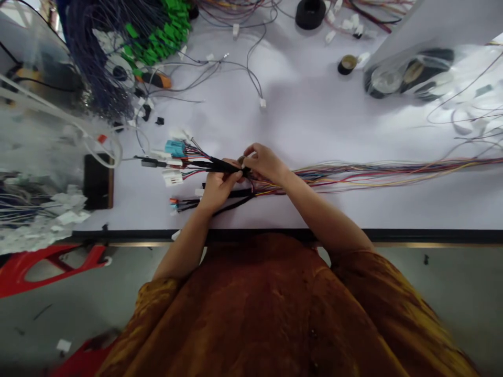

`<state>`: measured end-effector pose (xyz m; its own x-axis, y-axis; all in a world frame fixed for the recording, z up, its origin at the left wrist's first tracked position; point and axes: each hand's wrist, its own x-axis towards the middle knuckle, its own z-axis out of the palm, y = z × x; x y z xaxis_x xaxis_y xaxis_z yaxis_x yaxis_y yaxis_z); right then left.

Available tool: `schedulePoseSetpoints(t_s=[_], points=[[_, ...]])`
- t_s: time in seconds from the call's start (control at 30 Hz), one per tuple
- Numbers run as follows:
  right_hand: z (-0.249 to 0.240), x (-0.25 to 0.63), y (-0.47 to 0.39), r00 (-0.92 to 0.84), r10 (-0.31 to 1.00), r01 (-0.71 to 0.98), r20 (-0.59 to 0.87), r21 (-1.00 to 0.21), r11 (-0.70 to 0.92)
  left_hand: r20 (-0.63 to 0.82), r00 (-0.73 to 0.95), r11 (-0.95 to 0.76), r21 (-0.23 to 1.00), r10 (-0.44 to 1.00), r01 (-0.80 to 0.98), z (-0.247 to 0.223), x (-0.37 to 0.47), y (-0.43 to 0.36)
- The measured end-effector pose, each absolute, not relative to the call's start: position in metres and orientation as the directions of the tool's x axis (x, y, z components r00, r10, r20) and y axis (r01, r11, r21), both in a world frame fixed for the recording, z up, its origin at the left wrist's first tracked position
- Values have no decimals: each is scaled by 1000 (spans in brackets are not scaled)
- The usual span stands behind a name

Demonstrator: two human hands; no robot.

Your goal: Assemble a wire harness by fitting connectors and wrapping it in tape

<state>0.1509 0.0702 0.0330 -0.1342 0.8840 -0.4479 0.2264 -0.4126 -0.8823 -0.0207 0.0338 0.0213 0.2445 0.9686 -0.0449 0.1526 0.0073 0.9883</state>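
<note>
A wire harness [334, 175] lies along the front of the table, its many thin coloured wires running off to the right. Its left part splits into black-wrapped branches [218, 164], which end in a blue connector [175, 148], white connectors [173, 177] and a dark grey one [153, 163]. My left hand [220, 188] is closed around the upper black branch, thumb on top. Close beside it, my right hand [267, 163] pinches what looks like a small roll of tape, mostly hidden by the fingers, against the harness. Below my left hand runs another black-wrapped branch [239, 194].
Dark blue wires with green connectors [167, 36] pile up at the back left, near an orange-black tool [157, 80]. A phone [98, 183] lies at left. Tape rolls [347, 64] and a plastic bag [416, 73] stand at back right. A red chair [51, 264] is below.
</note>
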Motion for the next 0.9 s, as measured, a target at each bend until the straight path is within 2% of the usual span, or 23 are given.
schedulePoseSetpoints(t_s=[0.13, 0.2, 0.27, 0.37, 0.43, 0.5, 0.6, 0.73, 0.8, 0.9], points=[[40, 165, 50, -51, 856, -74, -515, -853, -517, -55, 210, 29, 992, 976, 125, 20, -23, 34], [42, 165, 24, -67, 868, -81, -493, -864, -497, -71, 189, 42, 987, 979, 154, 17, -23, 35], [41, 157, -5, -68, 906, 10, -417, -909, -417, -76, 165, 45, 981, 983, 186, 14, -22, 35], [34, 145, -33, -49, 976, 235, -213, -952, -196, -41, 134, 9, 974, 990, 226, 14, -20, 36], [30, 144, -37, -80, 994, 384, -71, -923, -35, 4, 136, -39, 966, 991, 257, 17, -19, 36], [29, 147, -31, -123, 992, 483, -5, -874, 55, 45, 160, -92, 949, 986, 302, 23, -19, 35], [30, 149, -14, -143, 988, 588, -63, -808, 33, 89, 195, -161, 907, 977, 389, 30, -16, 31], [29, 134, 8, 0, 978, 692, -209, -706, -151, 138, 191, -211, 872, 972, 443, 30, -9, 24], [27, 129, 16, 29, 975, 695, -222, -696, -179, 137, 140, -183, 894, 981, 409, 27, -6, 22], [26, 138, 24, -21, 973, 652, -229, -741, -161, 25, 103, -52, 963, 994, 264, 24, -5, 23]])
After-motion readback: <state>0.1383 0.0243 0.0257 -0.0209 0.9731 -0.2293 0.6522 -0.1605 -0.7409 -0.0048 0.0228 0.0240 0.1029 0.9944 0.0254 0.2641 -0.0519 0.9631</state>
